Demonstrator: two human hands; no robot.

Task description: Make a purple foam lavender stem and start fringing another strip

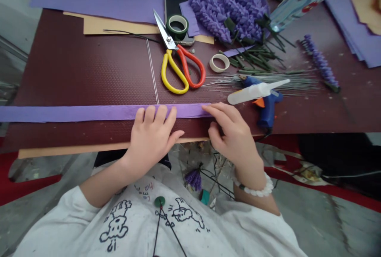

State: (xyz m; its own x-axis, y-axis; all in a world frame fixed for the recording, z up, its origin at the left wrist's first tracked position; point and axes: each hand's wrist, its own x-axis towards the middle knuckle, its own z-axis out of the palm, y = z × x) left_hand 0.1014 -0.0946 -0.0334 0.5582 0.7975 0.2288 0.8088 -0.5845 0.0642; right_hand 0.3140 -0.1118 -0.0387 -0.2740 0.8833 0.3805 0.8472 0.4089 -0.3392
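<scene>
Grip's open and flat on the left: left hand (151,138) presses a purple paper strip (74,113) down along the counter (89,74) edge, while the right hand (232,136) has its fingertips on the strip's end, pinching or not, can't tell. Strip could slide off that edge if the pressure slips, and the glue gun (268,110) sits right by that hand, easy to knock. Grey floor (312,225) below

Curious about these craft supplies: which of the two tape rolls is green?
The green roll sits by the blades of the scissors; the other roll is cream and lies by their red handle.
</scene>
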